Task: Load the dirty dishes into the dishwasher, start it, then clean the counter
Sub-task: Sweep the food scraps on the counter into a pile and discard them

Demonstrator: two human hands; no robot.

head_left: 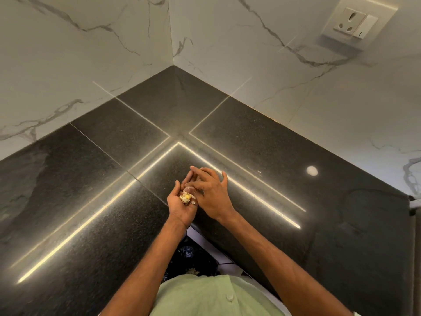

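Though well apart, wall socket beyond counter

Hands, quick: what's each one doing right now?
Left hand: open, palm up, cupping food scraps.
Right hand: open, fingers straight over the left palm, holding nothing.

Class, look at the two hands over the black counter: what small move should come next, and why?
Probably draw the left hand back and tip it over the black bin bag that shows below the counter edge. Its upturned palm carries food scraps, and the right hand lies across its fingers, as if brushing the last bits in.
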